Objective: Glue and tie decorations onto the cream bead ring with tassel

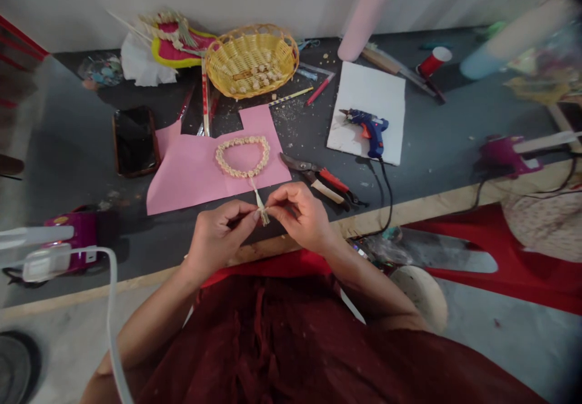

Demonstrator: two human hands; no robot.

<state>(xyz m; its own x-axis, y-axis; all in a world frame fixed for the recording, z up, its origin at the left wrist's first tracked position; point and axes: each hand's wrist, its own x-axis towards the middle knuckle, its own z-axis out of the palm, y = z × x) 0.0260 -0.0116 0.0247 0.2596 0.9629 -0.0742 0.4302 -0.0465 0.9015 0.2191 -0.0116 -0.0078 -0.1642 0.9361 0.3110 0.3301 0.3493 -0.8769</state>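
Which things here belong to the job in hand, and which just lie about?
Apparently part of the job:
- tassel, at the fingertips of left hand and right hand
- beaded loop, seemingly joined to it
- possibly pink sheet, glue gun, cutters

Likely just lying about:
- phone
- pink bottle
- red spool

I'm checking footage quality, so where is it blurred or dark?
Head view, far right: the blue-based bottle is blurry; head view, top-right corner: darkened; head view, nearer centre: the pale loop and glue gun look fairly clear.
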